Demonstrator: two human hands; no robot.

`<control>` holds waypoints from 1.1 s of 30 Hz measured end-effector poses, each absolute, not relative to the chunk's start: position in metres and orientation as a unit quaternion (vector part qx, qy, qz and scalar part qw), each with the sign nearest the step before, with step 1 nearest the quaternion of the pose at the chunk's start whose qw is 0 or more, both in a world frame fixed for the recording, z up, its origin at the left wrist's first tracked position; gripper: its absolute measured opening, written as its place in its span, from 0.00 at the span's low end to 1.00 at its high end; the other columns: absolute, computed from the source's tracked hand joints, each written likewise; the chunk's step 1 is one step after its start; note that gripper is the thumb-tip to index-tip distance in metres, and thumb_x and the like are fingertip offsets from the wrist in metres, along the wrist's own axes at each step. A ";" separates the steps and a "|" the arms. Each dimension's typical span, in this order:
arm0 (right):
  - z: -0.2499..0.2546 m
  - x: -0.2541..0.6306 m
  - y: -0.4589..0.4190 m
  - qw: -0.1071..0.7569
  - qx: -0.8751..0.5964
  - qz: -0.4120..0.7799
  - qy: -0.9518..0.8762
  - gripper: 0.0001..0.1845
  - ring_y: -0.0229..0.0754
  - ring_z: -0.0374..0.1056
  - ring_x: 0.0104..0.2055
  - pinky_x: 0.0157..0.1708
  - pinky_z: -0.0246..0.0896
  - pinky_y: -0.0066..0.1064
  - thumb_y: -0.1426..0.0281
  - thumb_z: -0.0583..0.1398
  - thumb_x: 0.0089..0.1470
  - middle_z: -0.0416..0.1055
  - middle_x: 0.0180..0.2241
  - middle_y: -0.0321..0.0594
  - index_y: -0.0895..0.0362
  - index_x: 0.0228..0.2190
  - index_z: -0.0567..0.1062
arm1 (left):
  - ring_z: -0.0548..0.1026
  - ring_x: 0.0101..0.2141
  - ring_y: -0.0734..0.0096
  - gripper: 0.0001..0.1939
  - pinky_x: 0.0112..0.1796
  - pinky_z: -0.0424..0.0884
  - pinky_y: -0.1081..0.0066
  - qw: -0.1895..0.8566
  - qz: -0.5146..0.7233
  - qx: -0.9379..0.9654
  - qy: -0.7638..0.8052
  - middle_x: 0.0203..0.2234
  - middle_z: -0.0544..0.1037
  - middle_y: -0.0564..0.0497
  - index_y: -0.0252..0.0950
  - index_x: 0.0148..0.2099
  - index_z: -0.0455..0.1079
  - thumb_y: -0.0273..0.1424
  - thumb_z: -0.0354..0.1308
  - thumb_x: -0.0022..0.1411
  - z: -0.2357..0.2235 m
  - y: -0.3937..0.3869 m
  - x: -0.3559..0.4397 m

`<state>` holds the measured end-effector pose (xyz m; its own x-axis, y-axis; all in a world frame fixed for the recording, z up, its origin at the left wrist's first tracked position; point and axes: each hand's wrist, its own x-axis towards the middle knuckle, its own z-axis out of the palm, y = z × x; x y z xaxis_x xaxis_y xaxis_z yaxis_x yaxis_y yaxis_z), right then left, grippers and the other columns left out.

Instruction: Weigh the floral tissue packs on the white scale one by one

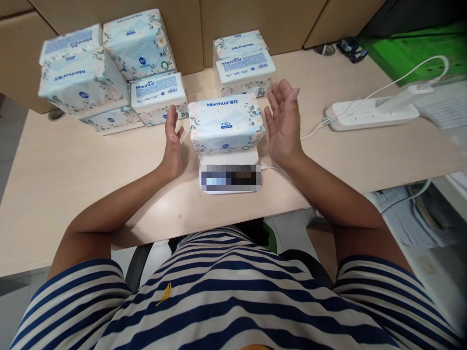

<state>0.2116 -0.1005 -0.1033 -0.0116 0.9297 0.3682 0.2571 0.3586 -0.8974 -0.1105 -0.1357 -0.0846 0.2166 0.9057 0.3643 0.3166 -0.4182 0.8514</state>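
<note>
A tissue pack with a floral wrapper lies on a small white device, whose front display is pixelated. My left hand is raised just left of the pack, fingers extended, with a gap between palm and wrapper. On the other side, my right hand faces the pack with its fingers spread and slightly curved, holding nothing. Neither hand appears to touch the pack. Behind my left hand sits a stack of similar tissue packs. More tissue packs are piled behind the one on the device.
A white power strip with a plugged-in adapter and cables lies at the right of the wooden table. A white cable runs to the device. Cardboard stands along the back. A small dark object lies near a green surface.
</note>
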 end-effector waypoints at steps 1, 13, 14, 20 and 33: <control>-0.095 0.202 -0.112 0.540 -0.459 0.357 -0.608 0.51 0.52 0.45 0.85 0.81 0.52 0.58 0.28 0.35 0.64 0.51 0.81 0.31 0.34 0.79 0.47 | 0.38 0.83 0.51 0.58 0.78 0.54 0.51 0.331 0.473 0.707 0.408 0.84 0.38 0.54 0.59 0.83 0.37 0.80 0.29 0.59 -0.087 -0.133 -0.105; -0.008 0.171 -0.078 0.665 -0.426 0.403 -0.463 0.69 0.57 0.58 0.80 0.77 0.62 0.52 0.30 0.67 0.48 0.61 0.77 0.39 0.44 0.80 0.50 | 0.40 0.83 0.52 0.55 0.81 0.42 0.58 0.321 0.573 0.704 0.269 0.83 0.49 0.48 0.50 0.81 0.48 0.73 0.53 0.64 -0.003 -0.035 -0.025; -0.001 0.175 -0.063 0.672 -0.428 0.386 -0.465 0.69 0.57 0.58 0.80 0.77 0.62 0.52 0.30 0.66 0.48 0.61 0.78 0.40 0.45 0.80 0.51 | 0.40 0.83 0.53 0.54 0.81 0.41 0.59 0.329 0.567 0.706 0.268 0.83 0.49 0.49 0.49 0.81 0.49 0.73 0.51 0.66 0.008 -0.024 -0.022; 0.014 0.183 -0.023 0.673 -0.445 0.376 -0.455 0.77 0.58 0.60 0.79 0.75 0.65 0.47 0.35 0.69 0.44 0.60 0.77 0.52 0.63 0.80 0.49 | 0.34 0.83 0.60 0.41 0.80 0.35 0.59 0.391 0.517 0.700 0.299 0.84 0.40 0.52 0.46 0.83 0.44 0.60 0.40 0.79 0.028 -0.004 -0.015; 0.014 0.224 -0.018 0.571 -0.460 0.271 -0.623 0.59 0.57 0.48 0.84 0.81 0.51 0.51 0.31 0.65 0.53 0.50 0.82 0.37 0.46 0.76 0.63 | 0.19 0.81 0.55 0.52 0.79 0.26 0.54 0.386 0.432 0.772 0.262 0.83 0.21 0.55 0.48 0.85 0.35 0.64 0.52 0.73 0.010 0.003 -0.023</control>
